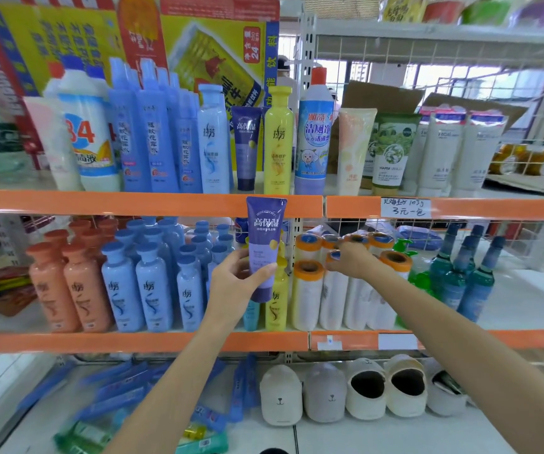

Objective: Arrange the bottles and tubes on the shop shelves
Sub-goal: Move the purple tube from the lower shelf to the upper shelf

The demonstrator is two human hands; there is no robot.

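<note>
A person's left hand point(236, 283) grips a purple tube point(265, 247) upright, cap down, at the centre of the view, thumb on its left edge and fingers point(265, 271) curled across its lower front; the tube's top overlaps the orange edge of the top shelf point(133, 202). The right hand point(350, 258), at 3 o'clock from the tube, reaches into the middle shelf point(165, 341) and rests on a cluster of white rolls point(306, 296) with orange-rimmed ends, fingers bent over one roll's top; whether it actually grasps the roll cannot be told. On the top shelf, at 12 o'clock from the held tube, a matching purple tube point(247, 147) stands cap down between a pale blue bottle point(213, 139) and a yellow bottle point(278, 140), with a toilet cleaner bottle point(313, 132) just beside the yellow one at 3 o'clock, and further tubes point(390, 149) beyond that. Tall blue bottles point(152, 132) fill the shelf toward 9 o'clock. On the middle shelf, orange bottles point(67, 283) and blue bottles point(139, 283) stand in rows at 9 o'clock from the left hand, and teal bottles point(470, 273) stand at 3 o'clock past the rolls. Slippers point(345, 391) line the bottom shelf at 6 o'clock.
</note>
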